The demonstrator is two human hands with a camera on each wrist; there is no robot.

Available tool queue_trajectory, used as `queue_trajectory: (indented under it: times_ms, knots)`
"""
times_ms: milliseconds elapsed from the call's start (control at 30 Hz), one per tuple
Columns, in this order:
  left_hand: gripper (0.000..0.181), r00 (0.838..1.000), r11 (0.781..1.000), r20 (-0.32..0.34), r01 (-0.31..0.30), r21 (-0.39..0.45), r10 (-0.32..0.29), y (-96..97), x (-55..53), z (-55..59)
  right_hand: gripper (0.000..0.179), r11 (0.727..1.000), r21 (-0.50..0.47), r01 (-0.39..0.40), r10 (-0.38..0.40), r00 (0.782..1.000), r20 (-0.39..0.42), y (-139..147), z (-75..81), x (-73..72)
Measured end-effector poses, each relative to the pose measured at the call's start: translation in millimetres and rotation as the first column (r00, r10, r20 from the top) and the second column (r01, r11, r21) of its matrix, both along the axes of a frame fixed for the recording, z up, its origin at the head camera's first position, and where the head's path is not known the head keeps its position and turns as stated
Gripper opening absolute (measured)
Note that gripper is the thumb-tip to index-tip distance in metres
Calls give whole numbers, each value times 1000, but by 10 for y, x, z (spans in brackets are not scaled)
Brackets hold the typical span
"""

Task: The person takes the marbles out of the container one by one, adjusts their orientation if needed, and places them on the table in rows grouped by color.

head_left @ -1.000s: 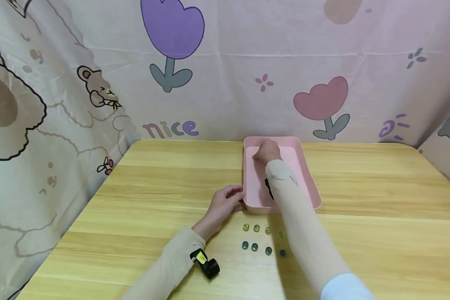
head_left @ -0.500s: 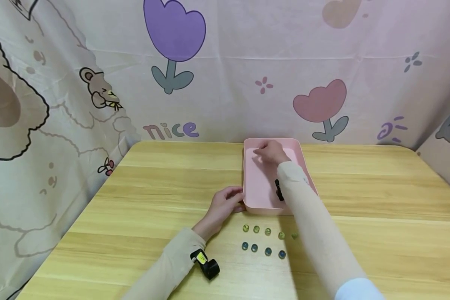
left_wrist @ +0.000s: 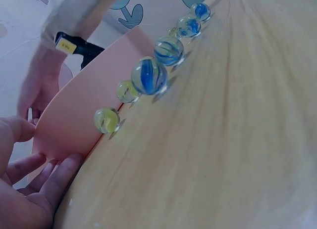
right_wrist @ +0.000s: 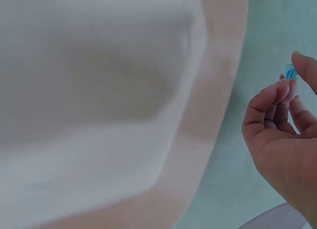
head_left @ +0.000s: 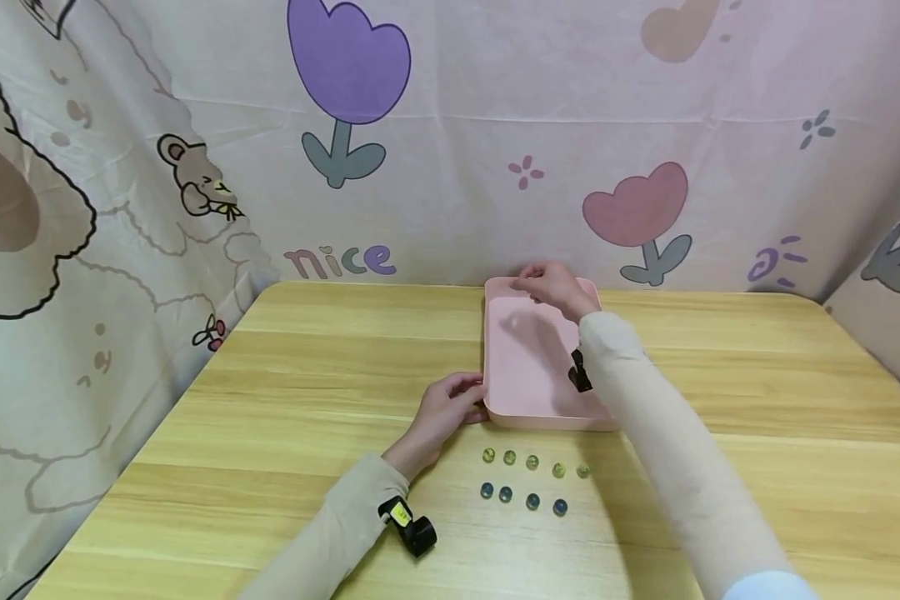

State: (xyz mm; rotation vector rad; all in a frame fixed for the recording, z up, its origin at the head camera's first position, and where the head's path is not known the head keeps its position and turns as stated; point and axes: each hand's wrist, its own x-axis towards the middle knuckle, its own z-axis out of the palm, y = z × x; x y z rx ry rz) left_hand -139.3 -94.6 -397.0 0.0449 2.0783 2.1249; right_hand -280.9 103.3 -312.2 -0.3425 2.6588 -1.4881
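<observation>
In the head view, my left hand (head_left: 444,408) touches the near left corner of a pink tray (head_left: 543,422), its fingertips (left_wrist: 64,172) against the outer wall in the left wrist view. My right hand (head_left: 555,287) is over the tray's far end. Its thumb and fingers pinch a blue marble (right_wrist: 290,71), clear in the right wrist view but hidden in the head view. In front of the tray, glass marbles lie in two rows: yellow-green marbles (head_left: 532,462) nearer the tray, blue marbles (head_left: 532,502) closer to me.
Everything stands on a wood-grain table (head_left: 330,358). A printed cloth (head_left: 450,192) hangs right behind its far edge and along the left side. Black wrist cameras are strapped to both forearms, the left camera (head_left: 417,533) close to the tabletop.
My right hand has risen from inside the tray and shifted slightly right, toward the far rim. More yellow-green marbles show as the forearm moves off them. The left hand stays put.
</observation>
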Motion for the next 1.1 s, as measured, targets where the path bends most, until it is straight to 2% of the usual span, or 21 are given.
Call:
queue_trajectory:
  times_ms: [100, 333, 500, 700, 933, 1000, 1100]
  knots:
    - [32, 1000, 1000, -1, 0, 6, 0, -19, 1, -2, 17, 999, 48, -20, 21, 999, -24, 13, 48, 63]
    - [31, 1000, 1000, -3, -9, 19, 9, -29, -9, 26, 16, 991, 132, 2, 11, 995, -96, 71, 128, 210]
    - [32, 1000, 1000, 1, -8, 11, 8, -30, 2, 12, 16, 990, 141, 1, 16, 993, -118, 69, 92, 267]
    - [32, 1000, 1000, -1, -8, 16, 8, -18, 12, -22, 17, 976, 214, 48, -11, 986, -169, 106, 12, 249]
    - [33, 1000, 1000, 4, -2, 4, 2, -9, 23, -40, 21, 987, 150, 50, -27, 988, -150, 213, 32, 318]
    - [33, 1000, 1000, 9, -5, 3, 5, -12, 14, -35, 20, 988, 146, 58, -33, 985, -170, 236, 60, 362]
    - [32, 1000, 1000, 9, -11, 3, 11, -16, -5, -22, 19, 979, 191, 69, -25, 973, -228, 250, 86, 409]
